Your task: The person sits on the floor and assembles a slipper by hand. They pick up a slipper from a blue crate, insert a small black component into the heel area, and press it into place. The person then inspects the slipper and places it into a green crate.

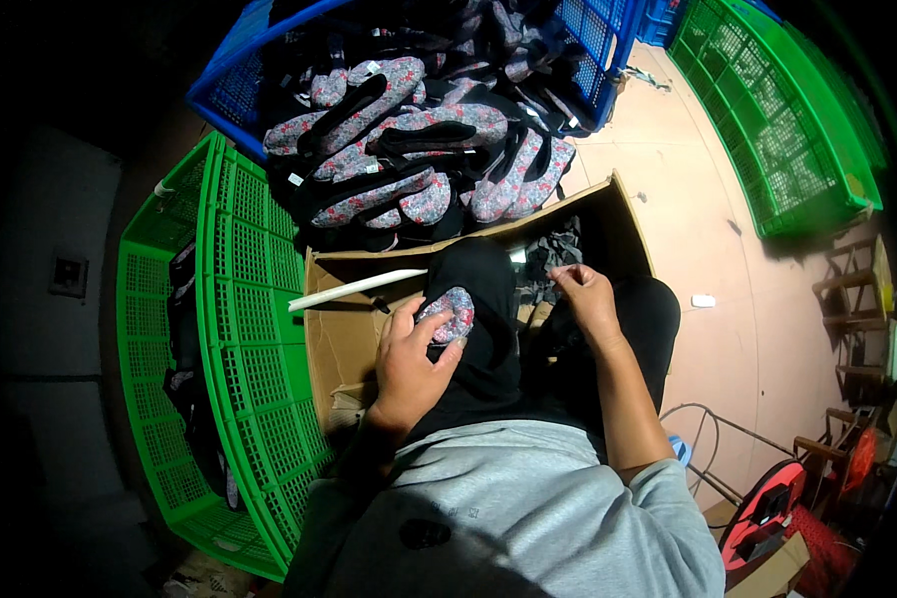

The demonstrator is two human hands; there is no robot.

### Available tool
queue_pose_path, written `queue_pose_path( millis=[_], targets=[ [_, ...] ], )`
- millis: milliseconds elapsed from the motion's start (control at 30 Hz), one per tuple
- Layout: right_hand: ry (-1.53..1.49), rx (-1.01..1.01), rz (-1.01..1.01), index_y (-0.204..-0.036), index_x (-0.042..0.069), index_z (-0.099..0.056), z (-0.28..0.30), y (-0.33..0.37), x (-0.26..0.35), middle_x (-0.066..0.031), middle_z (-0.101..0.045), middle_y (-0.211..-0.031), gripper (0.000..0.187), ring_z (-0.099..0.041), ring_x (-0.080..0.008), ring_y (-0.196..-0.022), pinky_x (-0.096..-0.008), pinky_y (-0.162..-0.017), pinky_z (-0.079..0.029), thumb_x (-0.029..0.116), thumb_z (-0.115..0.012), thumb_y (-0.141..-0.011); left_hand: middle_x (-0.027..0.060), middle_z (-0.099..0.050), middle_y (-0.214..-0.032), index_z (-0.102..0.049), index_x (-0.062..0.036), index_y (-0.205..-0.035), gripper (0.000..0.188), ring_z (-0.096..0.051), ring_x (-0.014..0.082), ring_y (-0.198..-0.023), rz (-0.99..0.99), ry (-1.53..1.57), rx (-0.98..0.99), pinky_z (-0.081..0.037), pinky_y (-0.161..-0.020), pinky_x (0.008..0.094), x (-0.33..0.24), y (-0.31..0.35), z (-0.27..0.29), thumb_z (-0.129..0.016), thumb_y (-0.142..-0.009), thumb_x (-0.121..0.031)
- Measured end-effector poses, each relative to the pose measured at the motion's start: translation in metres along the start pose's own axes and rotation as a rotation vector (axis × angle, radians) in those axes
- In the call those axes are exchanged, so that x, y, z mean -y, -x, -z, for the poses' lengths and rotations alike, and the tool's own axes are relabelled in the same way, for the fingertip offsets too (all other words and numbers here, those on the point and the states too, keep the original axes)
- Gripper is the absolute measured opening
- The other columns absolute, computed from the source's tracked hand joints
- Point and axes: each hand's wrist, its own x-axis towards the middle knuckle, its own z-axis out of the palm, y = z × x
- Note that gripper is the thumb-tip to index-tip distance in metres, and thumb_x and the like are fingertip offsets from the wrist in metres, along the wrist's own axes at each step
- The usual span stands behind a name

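Over my left knee, my left hand (409, 359) grips a floral fabric shoe (450, 314) in grey and red. Its rounded end shows between my thumb and fingers; the rest of it blends into my black trousers. My right hand (588, 302) is raised above my right knee, thumb and fingertips pressed together. Whatever they may pinch is too small to make out. Between and beyond my knees stands an open cardboard box (344, 351), with dark crumpled cloth (556, 251) inside.
A blue crate (224, 90) heaped with floral shoes (439, 130) stands ahead. Green crates (259, 349) are at my left, one with dark shoes inside. More green crates (757, 110) sit at the far right. A white stick (354, 289) lies across the box; a red-topped stool (762, 513) is at lower right.
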Motion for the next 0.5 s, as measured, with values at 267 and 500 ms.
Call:
queue_pose_path(
  millis=[267,500],
  targets=[
    [-0.014,0.404,0.185,-0.109,0.003,-0.057,-0.033,0.036,0.038,-0.0030,-0.059,-0.094,0.033,-0.056,-0.0108,-0.085,-0.0250,-0.077,-0.046,0.021,-0.073,-0.085,0.0210,-0.054,-0.124,-0.068,-0.0084,-0.107,0.037,-0.054,0.0397,-0.110,-0.041,-0.093,-0.023,-0.045,-0.092,0.0445,-0.004,0.004,-0.004,-0.077,-0.072,-0.017],
    [0.147,0.364,0.307,-0.093,0.003,-0.051,-0.062,0.048,0.027,-0.0145,-0.060,-0.078,0.022,-0.057,-0.0326,-0.072,-0.0354,-0.067,-0.046,0.018,-0.067,-0.088,0.0227,-0.053,-0.124,-0.069,-0.0085,-0.109,0.039,-0.054,0.0403,-0.109,-0.163,-0.148,-0.111,-0.046,-0.092,0.0445,0.014,0.011,-0.021,-0.078,-0.071,-0.010]
  ],
)
